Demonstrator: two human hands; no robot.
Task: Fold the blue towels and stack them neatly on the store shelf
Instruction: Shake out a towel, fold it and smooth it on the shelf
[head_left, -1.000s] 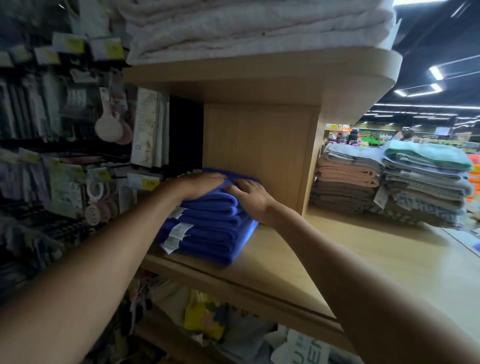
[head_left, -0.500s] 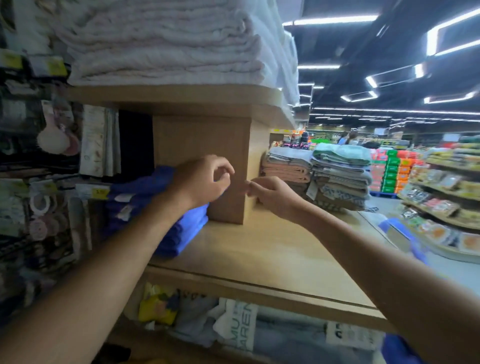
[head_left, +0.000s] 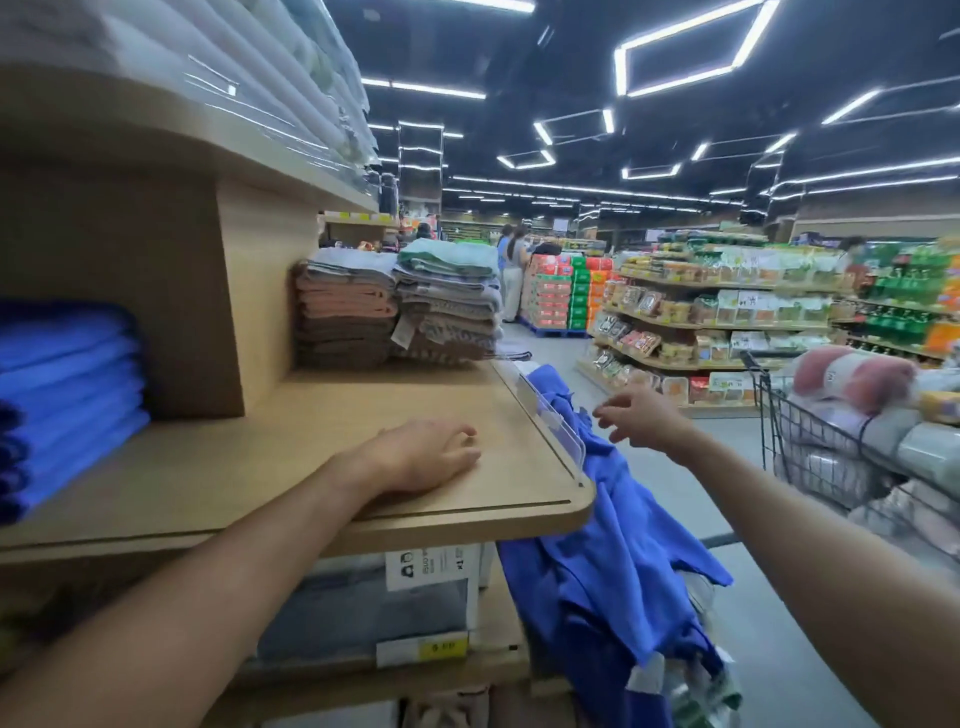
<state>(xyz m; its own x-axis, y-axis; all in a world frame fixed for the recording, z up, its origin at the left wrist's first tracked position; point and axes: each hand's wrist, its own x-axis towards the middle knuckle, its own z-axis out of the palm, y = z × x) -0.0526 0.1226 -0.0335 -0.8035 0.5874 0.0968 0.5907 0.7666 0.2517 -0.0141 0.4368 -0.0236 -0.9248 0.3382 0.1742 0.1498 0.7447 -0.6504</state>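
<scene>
Head view: a wire shopping cart (head_left: 810, 447) stands at the right, loaded with rolled and bundled textiles in pink and grey. The wooden shelf (head_left: 291, 447) carries a folded stack of blue towels (head_left: 67, 395) at its far left, against an upright wooden divider (head_left: 228, 291). Beyond the divider sit two piles of brown, pink and grey towels (head_left: 353, 312), the right-hand pile topped by a pale green one. White towels (head_left: 234, 62) lie on the upper shelf overhead. On the lower shelf sits a grey packaged item (head_left: 363, 608).

The left hand (head_left: 421, 457) rests palm down on the bare shelf board, fingers relaxed and holding nothing, well apart from the folded stack. The right hand (head_left: 644, 415) hovers past the shelf's right edge with fingers spread, empty, over a heap of loose blue towels (head_left: 613, 561) that hangs beside the rounded shelf corner and drapes down past the lower shelf. Whether its fingertips touch the cloth cannot be told. A clear plastic rail (head_left: 550, 415) runs along the shelf's right edge. Bare board lies between the left hand and the folded stack, and open aisle floor (head_left: 727, 499) separates the loose heap from the cart.

A white label (head_left: 431, 566) on the grey package bears print too blurred to read; the yellow price tag (head_left: 441, 647) below it is also illegible.
</scene>
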